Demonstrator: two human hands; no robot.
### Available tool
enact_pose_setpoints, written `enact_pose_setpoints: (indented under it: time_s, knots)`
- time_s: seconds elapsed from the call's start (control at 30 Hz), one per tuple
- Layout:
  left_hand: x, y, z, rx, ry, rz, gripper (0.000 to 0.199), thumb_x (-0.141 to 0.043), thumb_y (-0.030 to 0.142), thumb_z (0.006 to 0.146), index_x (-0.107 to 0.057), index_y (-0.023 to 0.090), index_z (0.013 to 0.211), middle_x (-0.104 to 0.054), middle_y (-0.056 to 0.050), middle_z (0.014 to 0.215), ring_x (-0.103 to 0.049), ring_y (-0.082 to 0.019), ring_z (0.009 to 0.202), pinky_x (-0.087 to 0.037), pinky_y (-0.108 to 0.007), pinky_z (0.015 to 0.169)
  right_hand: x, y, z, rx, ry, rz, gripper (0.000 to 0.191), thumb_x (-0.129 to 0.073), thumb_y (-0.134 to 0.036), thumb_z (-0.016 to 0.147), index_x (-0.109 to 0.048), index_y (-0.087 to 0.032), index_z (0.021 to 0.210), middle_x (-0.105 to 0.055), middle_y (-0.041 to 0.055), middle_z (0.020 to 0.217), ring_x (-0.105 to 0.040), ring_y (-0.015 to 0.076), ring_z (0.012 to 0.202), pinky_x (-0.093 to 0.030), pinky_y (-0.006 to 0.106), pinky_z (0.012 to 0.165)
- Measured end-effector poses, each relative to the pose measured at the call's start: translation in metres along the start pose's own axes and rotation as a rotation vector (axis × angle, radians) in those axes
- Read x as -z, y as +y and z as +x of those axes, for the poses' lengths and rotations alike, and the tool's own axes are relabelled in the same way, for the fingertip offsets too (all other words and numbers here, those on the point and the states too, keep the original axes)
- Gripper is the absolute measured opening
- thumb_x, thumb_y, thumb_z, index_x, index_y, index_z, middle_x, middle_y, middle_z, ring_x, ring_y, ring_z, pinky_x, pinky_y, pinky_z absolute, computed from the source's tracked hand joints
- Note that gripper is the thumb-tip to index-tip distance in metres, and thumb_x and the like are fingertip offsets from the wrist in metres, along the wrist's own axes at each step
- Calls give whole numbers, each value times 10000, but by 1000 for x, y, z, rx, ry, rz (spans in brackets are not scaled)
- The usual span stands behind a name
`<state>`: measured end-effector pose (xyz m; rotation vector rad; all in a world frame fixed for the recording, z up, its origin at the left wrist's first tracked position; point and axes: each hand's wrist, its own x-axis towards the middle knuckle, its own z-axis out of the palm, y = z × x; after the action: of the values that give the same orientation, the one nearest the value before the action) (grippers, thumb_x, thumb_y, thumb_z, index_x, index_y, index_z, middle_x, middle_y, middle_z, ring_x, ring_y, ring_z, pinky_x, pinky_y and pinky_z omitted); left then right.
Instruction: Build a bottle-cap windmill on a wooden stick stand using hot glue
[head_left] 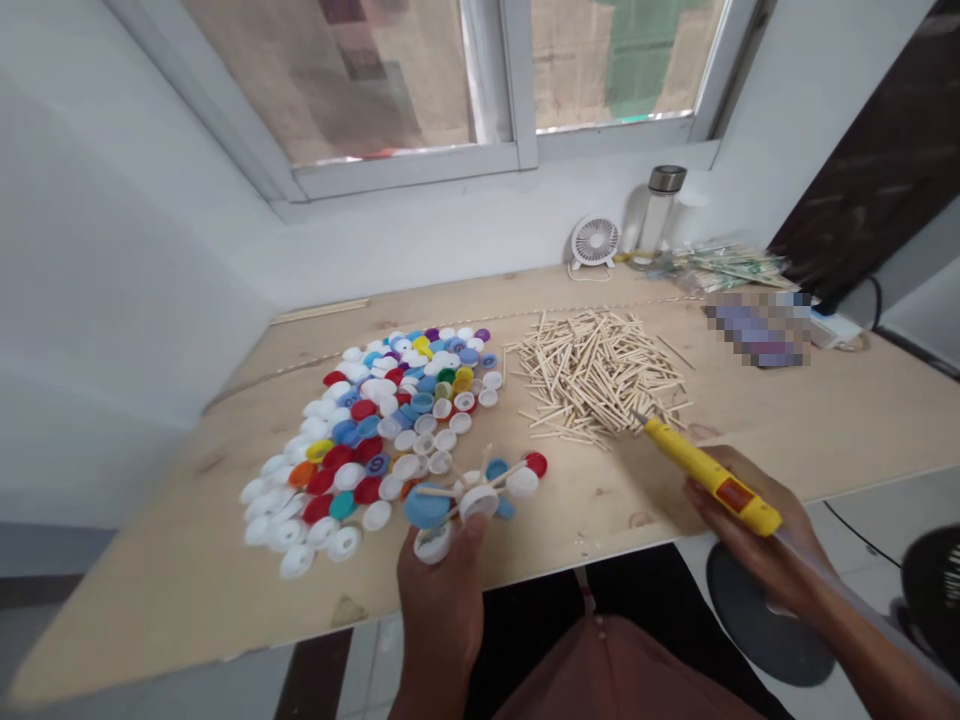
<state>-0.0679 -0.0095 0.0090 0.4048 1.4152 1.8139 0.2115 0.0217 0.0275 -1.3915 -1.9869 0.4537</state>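
In my left hand [442, 600] is a bottle-cap and stick model [478, 500]: blue, white and red caps joined by short wooden sticks that spread from a white cap in the middle. My thumb presses on that white cap, and my fingers are partly hidden beneath. My right hand [757, 520] is closed around a yellow glue gun [709, 475]. Its thin metal tip points left toward the pile of wooden sticks [600, 370], apart from the model. A clear glue stick appears to trail from its rear end.
Many loose bottle caps [367, 408] in mixed colours cover the table's left part. A small white fan [595, 240], a glass bottle [657, 215] and a plastic bag of sticks [724, 265] stand or lie along the back. The wooden table's [315, 610] front edge is close to my lap.
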Motion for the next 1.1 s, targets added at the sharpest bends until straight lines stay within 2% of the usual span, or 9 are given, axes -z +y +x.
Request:
enact_pose_setpoints:
  time_s: [0.13, 0.3, 0.5, 0.77, 0.87, 0.93, 0.97, 1.0, 1.1]
  knots:
    - [6, 1, 5, 224, -102, -240, 379, -847, 234, 582, -702, 197, 930, -738, -27, 862, -705, -194, 834, -582, -261, 748, 26, 48, -2, 108, 18, -372, 335, -460, -268, 900, -478, -202, 1227, -610, 130, 1175, -611, 271, 985, -483, 374, 814]
    - [10, 3, 10, 483, -232, -412, 341, -724, 174, 731, -669, 224, 1064, -696, -98, 1123, -671, -280, 1012, -586, -349, 813, 48, 104, 4, 204, 2, -751, 301, -380, -210, 885, -531, -151, 1138, -666, 156, 1069, -635, 269, 777, -495, 372, 649]
    - [13, 2, 10, 484, -318, -466, 361, -620, 166, 826, -613, 219, 1183, -650, -114, 1227, -597, -279, 1154, -503, -404, 977, 62, 126, 17, 266, -111, -721, 324, -348, -221, 938, -544, -140, 1183, -663, 166, 1069, -629, 287, 950, -484, 383, 776]
    - [15, 6, 28, 374, -346, -446, 383, -744, 242, 735, -647, 198, 1102, -665, -113, 1192, -583, -288, 1163, -508, -389, 953, 82, 136, 13, 224, -242, -560, 508, -490, -475, 904, -505, -202, 1332, -584, 167, 1267, -588, 287, 1101, -447, 400, 893]
    - [19, 7, 32, 342, -319, -436, 367, -781, 249, 693, -664, 208, 1038, -685, -91, 1146, -606, -278, 1123, -520, -380, 926, 89, 120, 19, 321, -190, -540, 568, -481, -634, 832, -593, -250, 1236, -610, 147, 1230, -595, 341, 1072, -451, 495, 859]
    - [21, 6, 31, 314, -292, -422, 320, -784, 239, 689, -674, 210, 988, -699, -76, 1101, -626, -263, 1084, -528, -371, 903, 76, 88, 26, 334, -86, -588, 461, -474, -567, 863, -607, -282, 1202, -637, 137, 1169, -619, 326, 1009, -462, 481, 822]
    - [21, 5, 30, 300, -280, -416, 290, -785, 231, 688, -679, 209, 957, -707, -68, 1070, -638, -252, 1057, -534, -360, 887, 63, 67, 31, 288, -86, -575, 395, -492, -457, 891, -579, -283, 1235, -615, 141, 1214, -603, 308, 1052, -454, 453, 875]
    - [21, 4, 29, 288, -272, -409, 260, -786, 225, 686, -683, 206, 924, -715, -60, 1033, -651, -239, 1024, -539, -346, 868, 46, 45, 34, 336, -64, -517, 357, -507, -385, 898, -579, -259, 1224, -625, 135, 1195, -615, 288, 1034, -477, 432, 863]
    - [22, 4, 25, 278, -275, -395, 221, -806, 224, 659, -682, 197, 840, -726, -38, 919, -680, -200, 907, -552, -306, 815, -18, -15, 46, 528, -211, -348, 295, -468, -294, 935, -575, -226, 1201, -615, 110, 1228, -606, 254, 1065, -513, 421, 850]
